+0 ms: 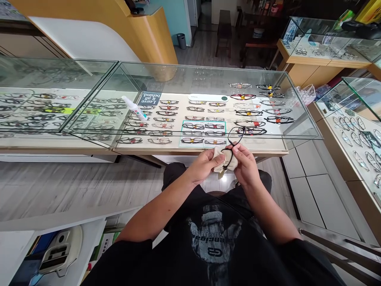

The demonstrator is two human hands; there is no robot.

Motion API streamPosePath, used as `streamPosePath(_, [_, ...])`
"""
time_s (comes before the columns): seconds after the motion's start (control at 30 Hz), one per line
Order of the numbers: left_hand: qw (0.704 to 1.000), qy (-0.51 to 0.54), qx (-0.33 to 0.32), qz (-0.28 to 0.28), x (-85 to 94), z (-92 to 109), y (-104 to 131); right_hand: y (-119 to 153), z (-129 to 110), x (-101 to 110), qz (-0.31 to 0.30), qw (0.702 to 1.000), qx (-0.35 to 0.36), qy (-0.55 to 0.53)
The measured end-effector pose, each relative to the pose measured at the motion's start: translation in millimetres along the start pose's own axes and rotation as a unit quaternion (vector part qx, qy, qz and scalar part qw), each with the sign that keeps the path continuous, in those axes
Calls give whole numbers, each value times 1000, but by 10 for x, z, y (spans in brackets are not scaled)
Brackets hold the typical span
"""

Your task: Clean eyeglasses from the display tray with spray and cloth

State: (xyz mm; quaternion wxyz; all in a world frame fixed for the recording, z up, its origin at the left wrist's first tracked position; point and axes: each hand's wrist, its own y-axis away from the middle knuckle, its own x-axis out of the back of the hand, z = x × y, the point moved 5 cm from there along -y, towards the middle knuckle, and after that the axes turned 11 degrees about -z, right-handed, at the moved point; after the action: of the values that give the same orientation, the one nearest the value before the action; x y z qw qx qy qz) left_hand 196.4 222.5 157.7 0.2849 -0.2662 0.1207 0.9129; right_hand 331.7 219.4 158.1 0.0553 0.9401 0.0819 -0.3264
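Observation:
Dark-framed eyeglasses point(237, 137) are held in front of me, just over the near edge of the glass display case. My right hand point(246, 161) pinches the frame near its middle. A cream cleaning cloth point(218, 154) is bunched in my left hand point(204, 165), its thumb pressing the fabric against one lens. Part of the cloth also lies behind the frame, beside my right fingers. The fingers underneath the cloth are hidden. A white bottle point(135, 108) with a pointed cap lies tilted on the case's glass top, off to the left.
Rows of eyeglasses fill the glass display case point(205, 65) ahead. Another case point(357, 115) stands close on the right. At lower left is a white shelf unit point(89, 222) holding boxes. A grey bin point(181, 41) and a wooden bench point(224, 31) are farther back.

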Motion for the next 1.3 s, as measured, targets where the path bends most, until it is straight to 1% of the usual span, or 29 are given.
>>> streamPosePath(0.07, [1000, -10, -4, -17, -19, 13, 7, 1, -8, 8, 4, 1000, 0, -5])
streamPosePath(0.13, [1000, -15, -9, -10, -27, 12, -6, 0, 2, -9, -2, 1000, 4, -10])
streamPosePath(0.27, [1000, -1, -6, 30, -22, -34, -61, 9, 61, -62, -20, 1000, 17, -4])
streamPosePath(0.4, [996, -36, -2, 76, -25, -50, -66, 39, 121, -92, -34, 999, 15, -3])
streamPosePath(0.47, [995, -48, 0, 85, -43, -56, -53, 51, 123, -94, -31, 999, 18, -13])
streamPosePath(0.57, [996, -39, -5, 74, -72, -72, -36, 51, 82, -83, -19, 999, 26, -18])
streamPosePath(0.67, [999, -22, -12, 43, -82, -88, -16, 40, 19, -51, 0, 999, 32, -6])
streamPosePath(0.77, [1000, -11, -5, 17, -79, -102, 6, 37, -10, -35, 8, 999, 36, 8])
streamPosePath(0.83, [1000, -11, -3, 23, -70, -98, 13, 42, 6, -51, 4, 999, 39, 10])
streamPosePath(0.93, [999, -25, -4, 47, -64, -90, 0, 57, 64, -103, -8, 999, 44, 6])
streamPosePath(1.03, [995, -74, -6, 63, -66, -90, -25, 72, 121, -144, -16, 999, 31, 0])
streamPosePath(1.13, [991, -110, -24, 75, -50, -75, -31, 70, 113, -130, -4, 1000, 26, 1])
streamPosePath(1.2, [992, -108, -28, 66, -38, -68, -26, 53, 70, -97, 11, 999, 35, -1])
streamPosePath(1.3, [995, -97, -13, 34, -38, -58, -8, 18, -2, -47, 28, 998, 51, -4])
